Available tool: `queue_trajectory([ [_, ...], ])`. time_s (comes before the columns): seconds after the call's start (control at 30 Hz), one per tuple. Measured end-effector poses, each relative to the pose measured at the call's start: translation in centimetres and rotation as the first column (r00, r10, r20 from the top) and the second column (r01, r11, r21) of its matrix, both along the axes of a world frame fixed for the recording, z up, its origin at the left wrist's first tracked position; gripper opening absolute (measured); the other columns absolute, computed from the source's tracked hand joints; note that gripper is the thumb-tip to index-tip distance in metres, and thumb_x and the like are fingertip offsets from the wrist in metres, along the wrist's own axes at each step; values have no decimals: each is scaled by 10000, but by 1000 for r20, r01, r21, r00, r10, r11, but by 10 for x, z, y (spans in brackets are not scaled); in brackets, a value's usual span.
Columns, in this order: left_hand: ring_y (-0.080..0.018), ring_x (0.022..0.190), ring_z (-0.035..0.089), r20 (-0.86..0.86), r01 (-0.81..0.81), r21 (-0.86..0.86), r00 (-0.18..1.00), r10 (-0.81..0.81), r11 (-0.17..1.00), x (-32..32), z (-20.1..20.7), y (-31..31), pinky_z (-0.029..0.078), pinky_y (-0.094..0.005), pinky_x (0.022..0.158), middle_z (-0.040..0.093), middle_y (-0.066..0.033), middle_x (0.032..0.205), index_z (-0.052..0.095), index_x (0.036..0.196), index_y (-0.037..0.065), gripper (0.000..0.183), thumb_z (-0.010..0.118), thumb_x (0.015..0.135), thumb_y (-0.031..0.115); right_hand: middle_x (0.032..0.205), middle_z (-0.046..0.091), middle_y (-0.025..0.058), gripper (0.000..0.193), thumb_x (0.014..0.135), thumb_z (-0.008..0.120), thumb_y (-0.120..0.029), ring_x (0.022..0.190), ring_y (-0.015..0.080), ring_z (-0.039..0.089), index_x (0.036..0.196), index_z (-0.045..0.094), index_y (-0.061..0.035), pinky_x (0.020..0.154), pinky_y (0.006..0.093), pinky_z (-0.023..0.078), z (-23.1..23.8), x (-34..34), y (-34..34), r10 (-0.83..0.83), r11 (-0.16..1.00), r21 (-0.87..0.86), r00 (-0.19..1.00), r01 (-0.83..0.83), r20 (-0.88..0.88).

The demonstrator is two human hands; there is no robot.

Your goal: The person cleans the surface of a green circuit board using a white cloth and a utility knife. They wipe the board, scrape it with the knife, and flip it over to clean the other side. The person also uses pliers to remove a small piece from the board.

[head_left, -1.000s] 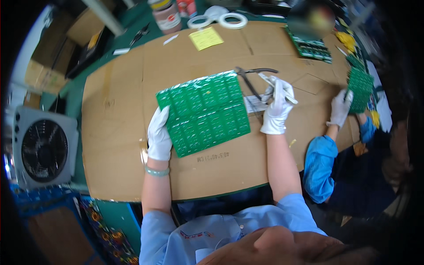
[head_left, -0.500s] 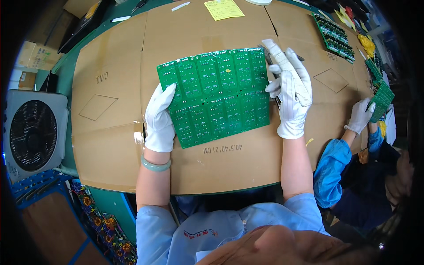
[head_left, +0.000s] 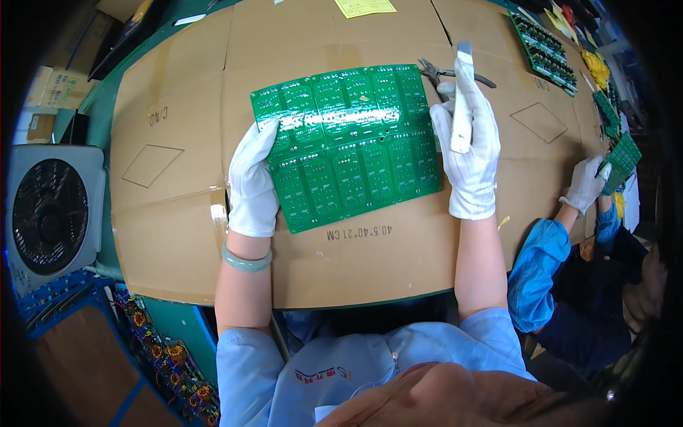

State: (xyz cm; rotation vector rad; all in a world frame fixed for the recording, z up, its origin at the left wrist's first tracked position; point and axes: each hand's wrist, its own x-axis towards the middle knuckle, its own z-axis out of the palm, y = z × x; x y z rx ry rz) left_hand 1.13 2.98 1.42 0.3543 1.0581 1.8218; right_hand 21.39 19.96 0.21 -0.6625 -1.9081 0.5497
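Note:
A green circuit board panel (head_left: 356, 153), divided into several like sections, is held tilted above the cardboard, with a bright strip of glare across its upper half. My left hand (head_left: 252, 178), in a white glove, grips its left edge, thumb on the face. At the right edge is my right hand (head_left: 469, 156), also gloved. Its fingers are closed around a white stick-like tool (head_left: 463, 107) with a flat greyish tip pointing away from me. Whether these fingers also press on the panel is hard to see. Just beyond them lie diagonal cutters (head_left: 469, 75) with dark handles.
Cardboard (head_left: 356, 267) covers the table. A yellow paper slip (head_left: 364, 7) lies at the far edge. A populated board (head_left: 544, 53) rests far right, near a co-worker's gloved hand (head_left: 585, 185) holding a green board (head_left: 623, 164). A fan (head_left: 53, 213) stands at left.
The white tool in my right hand has swung from leaning left to nearly upright. The panel has tilted, bringing glare onto it, and the cutters now show more fully.

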Motion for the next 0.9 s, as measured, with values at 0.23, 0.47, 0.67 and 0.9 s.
queue_trajectory([
  [0.23, -169, 1037, 640, -26, -9, -16, 1000, 8, 1000, -4, -9, -2, 525, -310, 900, 644, -111, 1170, 558, 1248, -17, 363, 438, 1016, 234, 1310, 545, 168, 549, 940, 507, 20, 909, 149, 615, 1468, 361, -17, 829, 287, 516, -10, 4, 6, 101, 991, -94, 992, -94, 74],
  [0.47, -191, 1045, 648, -52, -24, -19, 998, 23, 1000, -5, -13, -1, 549, -329, 900, 638, -126, 1192, 544, 1264, -23, 383, 378, 1045, 245, 1280, 575, 177, 484, 959, 460, -9, 973, 189, 623, 1438, 393, 19, 869, 299, 502, -4, 6, 4, 185, 959, -213, 982, -187, -30],
  [0.67, -193, 1062, 641, -46, -3, -4, 999, 3, 1000, -5, -12, -2, 540, -331, 916, 632, -123, 1205, 539, 1271, -21, 385, 373, 1045, 243, 1261, 585, 194, 504, 919, 429, -33, 1028, 213, 622, 1412, 413, 71, 903, 293, 490, 14, 13, -8, 192, 898, -389, 978, -207, -77],
  [0.9, -167, 1072, 619, 9, -4, 59, 1000, 4, 998, 2, -3, -1, 501, -317, 929, 625, -97, 1208, 538, 1280, 9, 386, 436, 1027, 283, 1275, 610, 152, 518, 881, 436, -23, 1097, 227, 605, 1396, 470, 14, 962, 321, 443, 21, 13, -10, 173, 823, -481, 940, -302, -295],
])
